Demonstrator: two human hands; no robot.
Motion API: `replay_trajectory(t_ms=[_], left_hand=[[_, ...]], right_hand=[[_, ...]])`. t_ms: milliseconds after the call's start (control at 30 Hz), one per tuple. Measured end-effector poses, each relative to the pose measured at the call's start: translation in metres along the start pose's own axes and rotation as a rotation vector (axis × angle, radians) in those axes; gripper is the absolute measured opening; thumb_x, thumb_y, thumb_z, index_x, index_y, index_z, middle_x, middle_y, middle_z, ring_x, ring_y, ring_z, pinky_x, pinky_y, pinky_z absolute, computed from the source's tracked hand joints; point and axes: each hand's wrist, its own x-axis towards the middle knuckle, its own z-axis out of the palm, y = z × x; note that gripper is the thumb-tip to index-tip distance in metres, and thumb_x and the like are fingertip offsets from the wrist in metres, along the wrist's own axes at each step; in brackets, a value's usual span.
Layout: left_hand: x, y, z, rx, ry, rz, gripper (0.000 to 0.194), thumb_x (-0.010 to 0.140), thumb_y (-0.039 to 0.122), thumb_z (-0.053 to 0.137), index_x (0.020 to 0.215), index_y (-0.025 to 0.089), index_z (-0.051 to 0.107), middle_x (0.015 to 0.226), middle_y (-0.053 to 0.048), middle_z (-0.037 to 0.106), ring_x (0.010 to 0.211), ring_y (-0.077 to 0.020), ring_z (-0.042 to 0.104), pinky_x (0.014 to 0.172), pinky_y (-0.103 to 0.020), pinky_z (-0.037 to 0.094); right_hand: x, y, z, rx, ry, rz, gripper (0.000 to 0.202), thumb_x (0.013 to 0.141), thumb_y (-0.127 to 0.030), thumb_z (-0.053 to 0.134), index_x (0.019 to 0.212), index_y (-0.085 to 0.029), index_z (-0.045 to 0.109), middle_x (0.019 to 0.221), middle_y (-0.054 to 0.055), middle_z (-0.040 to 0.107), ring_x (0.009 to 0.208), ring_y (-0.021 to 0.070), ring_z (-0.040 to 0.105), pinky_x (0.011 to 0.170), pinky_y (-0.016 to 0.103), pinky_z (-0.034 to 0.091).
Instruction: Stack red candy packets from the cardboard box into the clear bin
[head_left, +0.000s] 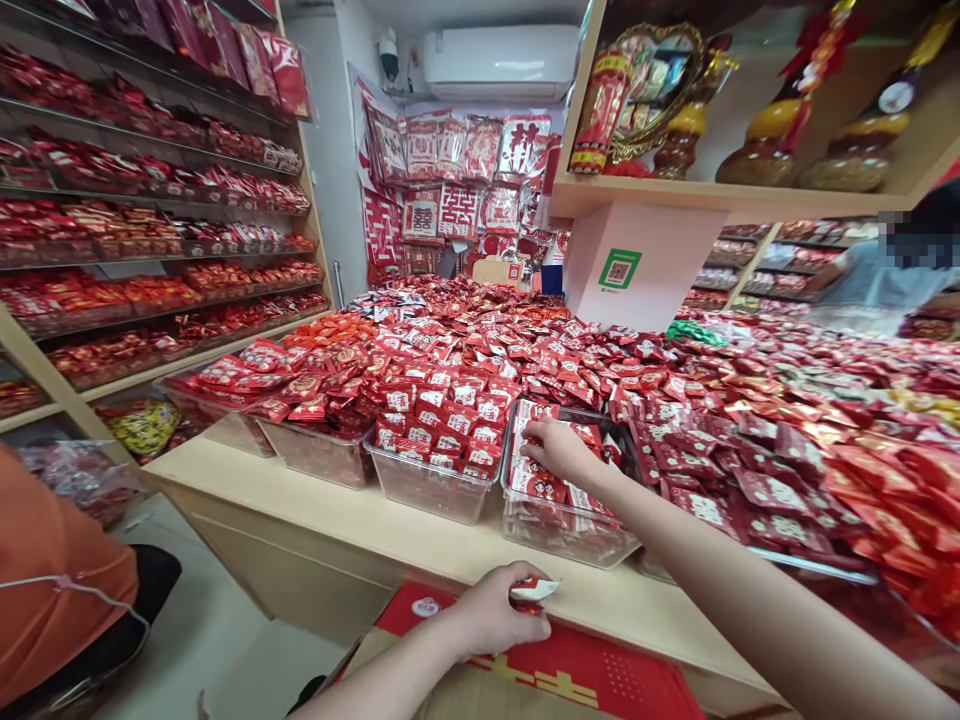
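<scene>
My left hand is closed around a small red-and-white sweet packet, in front of the counter and above a red box. The packet's white end sticks out between thumb and fingers. My right hand reaches into a transparent plastic bin on the counter. Its fingers are bent down onto a red-and-white packet at the bin's left side; the fingertips are partly hidden. Similar packets printed with small figures lie in rows under that hand. Left of it stands another transparent bin with red packets standing in rows.
The wooden counter edge runs in front of the bins. Below lies a red box with yellow print. Dark red packets heap up at right. An overhead cabinet juts out. A person in orange is at left.
</scene>
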Motion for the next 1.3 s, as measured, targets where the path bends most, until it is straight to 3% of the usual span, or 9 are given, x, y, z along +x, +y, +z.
replay_trajectory(t_ms=[300, 533, 700, 867, 1000, 1100, 1200, 1300], left_hand=[[0.0, -0.002, -0.001, 0.019, -0.019, 0.025, 0.036, 0.06, 0.022, 0.057, 0.096, 0.019, 0.053, 0.074, 0.002, 0.053, 0.057, -0.0074, 0.039, 0.05, -0.017, 0.03], [0.001, -0.003, 0.0, -0.003, -0.014, 0.014, 0.039, 0.059, 0.022, 0.058, 0.097, 0.019, 0.053, 0.075, 0.002, 0.054, 0.057, -0.007, 0.04, 0.05, -0.017, 0.03], [0.002, -0.003, 0.0, 0.006, -0.007, 0.002, 0.04, 0.058, 0.021, 0.058, 0.098, 0.02, 0.053, 0.074, 0.003, 0.054, 0.057, -0.0068, 0.041, 0.051, -0.017, 0.031], [-0.001, 0.0, -0.001, 0.023, -0.01, 0.003, 0.039, 0.057, 0.02, 0.058, 0.096, 0.019, 0.054, 0.073, 0.003, 0.054, 0.057, -0.0067, 0.041, 0.052, -0.017, 0.032], [-0.001, -0.001, 0.0, 0.005, -0.012, 0.006, 0.037, 0.058, 0.02, 0.058, 0.095, 0.018, 0.054, 0.073, 0.003, 0.055, 0.057, -0.007, 0.042, 0.051, -0.017, 0.032], [0.0, 0.001, 0.001, -0.068, 0.004, 0.021, 0.034, 0.06, 0.022, 0.059, 0.093, 0.018, 0.053, 0.071, 0.002, 0.054, 0.055, -0.0066, 0.043, 0.047, -0.017, 0.03], [-0.002, 0.01, 0.0, -0.253, -0.053, 0.013, 0.033, 0.062, 0.025, 0.059, 0.092, 0.018, 0.048, 0.075, 0.0, 0.055, 0.053, -0.007, 0.049, 0.042, -0.016, 0.027], [-0.008, 0.02, -0.002, -0.446, -0.2, 0.03, 0.033, 0.064, 0.025, 0.059, 0.092, 0.018, 0.043, 0.08, -0.002, 0.058, 0.054, -0.0086, 0.054, 0.041, -0.016, 0.027]], right_hand=[[0.005, -0.004, 0.001, -0.063, -0.01, -0.018, 0.017, 0.071, -0.024, 0.052, 0.08, -0.015, 0.063, 0.081, 0.008, 0.06, 0.075, 0.016, 0.054, 0.066, 0.022, 0.036], [0.013, 0.023, -0.008, -0.124, 0.13, 0.044, 0.029, 0.08, -0.02, 0.038, 0.099, -0.013, 0.058, 0.099, 0.011, 0.058, 0.093, 0.0186, 0.05, 0.082, 0.028, 0.031], [0.022, 0.031, 0.002, -0.154, 0.003, 0.069, 0.03, 0.079, -0.021, 0.039, 0.103, -0.012, 0.055, 0.103, 0.012, 0.056, 0.1, 0.0202, 0.046, 0.084, 0.029, 0.029], [0.024, 0.027, 0.004, -0.155, -0.013, 0.071, 0.028, 0.079, -0.023, 0.041, 0.099, -0.012, 0.057, 0.104, 0.012, 0.056, 0.098, 0.0201, 0.047, 0.085, 0.029, 0.029], [0.023, 0.027, -0.008, -0.087, 0.001, 0.054, 0.029, 0.077, -0.022, 0.044, 0.099, -0.011, 0.058, 0.105, 0.013, 0.056, 0.098, 0.0204, 0.048, 0.085, 0.029, 0.032], [0.005, 0.02, -0.029, 0.033, 0.108, 0.056, 0.029, 0.075, -0.023, 0.049, 0.1, -0.011, 0.058, 0.104, 0.012, 0.057, 0.097, 0.0204, 0.05, 0.084, 0.029, 0.035], [-0.044, 0.0, -0.049, 0.259, 0.225, 0.068, 0.025, 0.076, -0.028, 0.048, 0.095, -0.016, 0.06, 0.095, 0.008, 0.06, 0.085, 0.0179, 0.055, 0.075, 0.028, 0.04], [-0.111, -0.027, -0.049, 0.446, 0.126, 0.022, 0.021, 0.076, -0.034, 0.047, 0.086, -0.022, 0.061, 0.08, 0.005, 0.062, 0.071, 0.0165, 0.056, 0.063, 0.027, 0.043]])
